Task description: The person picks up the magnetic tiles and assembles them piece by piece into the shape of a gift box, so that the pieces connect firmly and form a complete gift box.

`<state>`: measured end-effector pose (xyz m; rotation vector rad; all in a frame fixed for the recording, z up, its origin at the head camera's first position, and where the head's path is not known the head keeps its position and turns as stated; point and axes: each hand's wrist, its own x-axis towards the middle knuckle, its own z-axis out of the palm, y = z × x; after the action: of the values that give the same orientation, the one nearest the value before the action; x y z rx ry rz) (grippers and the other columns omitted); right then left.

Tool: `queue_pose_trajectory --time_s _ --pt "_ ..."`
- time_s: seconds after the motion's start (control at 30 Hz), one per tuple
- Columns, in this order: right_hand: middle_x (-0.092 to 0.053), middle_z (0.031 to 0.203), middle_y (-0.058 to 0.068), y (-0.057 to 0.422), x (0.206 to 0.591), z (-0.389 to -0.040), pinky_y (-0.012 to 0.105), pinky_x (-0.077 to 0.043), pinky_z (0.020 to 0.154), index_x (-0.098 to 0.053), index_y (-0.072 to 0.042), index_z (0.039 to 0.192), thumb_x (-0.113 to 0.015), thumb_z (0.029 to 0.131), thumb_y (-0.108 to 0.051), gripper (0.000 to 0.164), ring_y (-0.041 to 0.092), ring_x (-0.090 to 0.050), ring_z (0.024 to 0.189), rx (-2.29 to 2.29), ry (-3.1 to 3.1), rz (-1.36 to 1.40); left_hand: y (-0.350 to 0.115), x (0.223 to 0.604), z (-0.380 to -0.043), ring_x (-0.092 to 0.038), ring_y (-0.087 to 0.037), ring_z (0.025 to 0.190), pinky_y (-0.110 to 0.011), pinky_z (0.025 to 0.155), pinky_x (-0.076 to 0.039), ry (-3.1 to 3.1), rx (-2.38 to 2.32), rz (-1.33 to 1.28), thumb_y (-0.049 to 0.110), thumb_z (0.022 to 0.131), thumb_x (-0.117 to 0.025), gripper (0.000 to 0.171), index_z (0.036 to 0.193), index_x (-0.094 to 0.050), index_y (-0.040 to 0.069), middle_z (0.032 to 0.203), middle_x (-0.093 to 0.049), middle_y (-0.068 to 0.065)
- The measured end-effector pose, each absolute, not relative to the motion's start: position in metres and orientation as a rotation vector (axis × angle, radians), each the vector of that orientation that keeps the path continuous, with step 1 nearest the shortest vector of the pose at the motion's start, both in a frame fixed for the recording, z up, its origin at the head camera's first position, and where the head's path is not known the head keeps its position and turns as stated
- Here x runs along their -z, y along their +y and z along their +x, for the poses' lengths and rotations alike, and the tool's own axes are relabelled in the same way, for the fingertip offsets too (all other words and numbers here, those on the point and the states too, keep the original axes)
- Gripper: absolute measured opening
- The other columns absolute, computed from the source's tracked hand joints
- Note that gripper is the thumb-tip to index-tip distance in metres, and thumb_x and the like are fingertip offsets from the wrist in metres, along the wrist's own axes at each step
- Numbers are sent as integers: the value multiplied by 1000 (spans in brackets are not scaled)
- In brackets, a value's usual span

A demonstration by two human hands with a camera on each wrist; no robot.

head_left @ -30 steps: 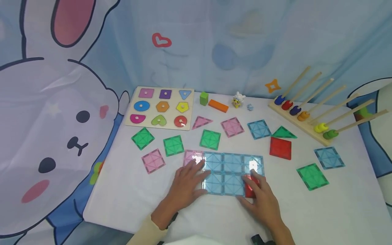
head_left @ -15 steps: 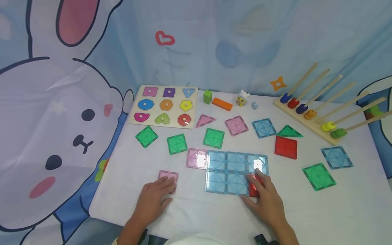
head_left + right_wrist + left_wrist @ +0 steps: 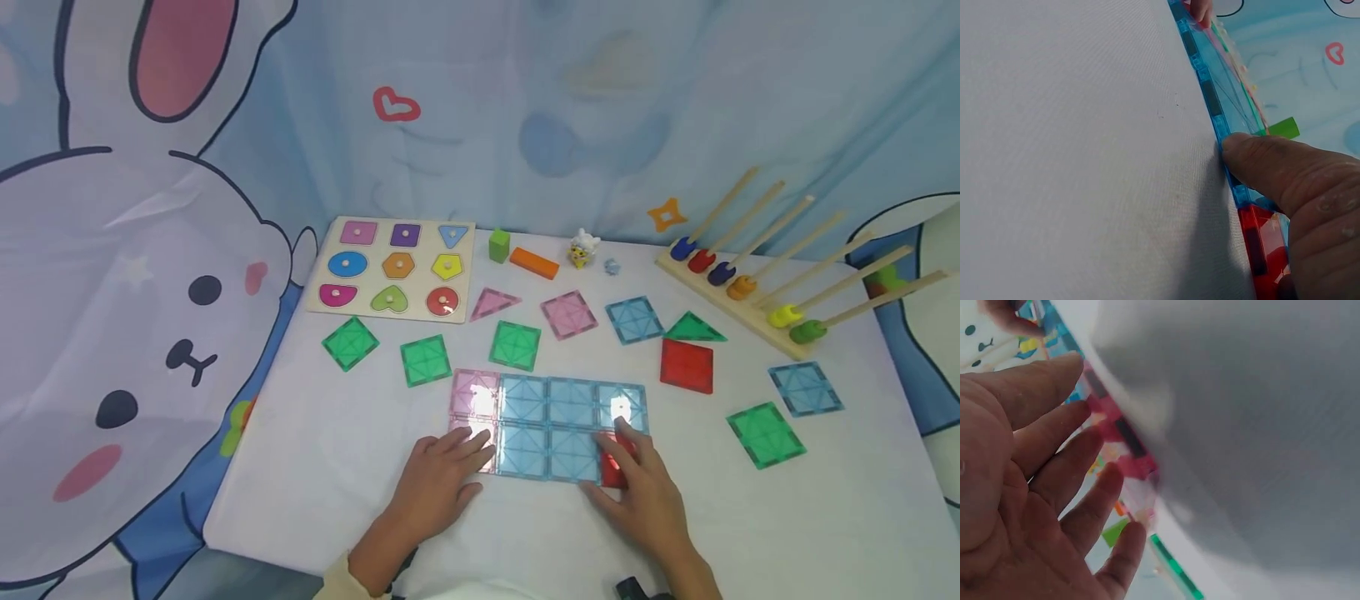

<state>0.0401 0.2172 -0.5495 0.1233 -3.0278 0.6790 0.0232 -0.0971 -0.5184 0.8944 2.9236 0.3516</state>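
Blue, pink and red translucent square magnetic tiles lie edge to edge in two rows. The left hand [image 3: 438,483] has its extended fingers over the pink tile [image 3: 489,458] at the front left corner, partly covering it. In the left wrist view, the fingertips [image 3: 1110,478] line up along that tile's pink edge. At the other end, the right hand [image 3: 641,492] spreads over the red tile [image 3: 612,477], hiding part of it. Its thumb [image 3: 1250,153] touches the front edge of the neighbouring blue tile [image 3: 573,454]. Behind the front pink tile lies another pink tile [image 3: 476,393].
Loose green, pink, blue and red tiles lie around the block, among them a red square [image 3: 687,365]. Behind are a shape puzzle board [image 3: 382,312], a green block [image 3: 498,246], an orange block [image 3: 534,262], a small figurine [image 3: 582,248] and a pegged bead rack [image 3: 738,308].
The left hand went left to a loose pink tile and slid it right against the block's front left corner, below the other pink tile. The right hand stayed on the red tile.
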Motion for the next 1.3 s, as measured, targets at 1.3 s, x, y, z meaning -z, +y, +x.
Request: queue_pose_trajectory --time_s 1.3 --pt "-42 133 9 224 526 22 45 -55 72 -55 -23 126 -87 61 -38 74 30 -49 115 -761 -3112 141 -66 529 -69 -20 -24 141 -48 102 -33 2881 -162 1076 61 87 -50 76 150 -26 25 157 -18 -2"
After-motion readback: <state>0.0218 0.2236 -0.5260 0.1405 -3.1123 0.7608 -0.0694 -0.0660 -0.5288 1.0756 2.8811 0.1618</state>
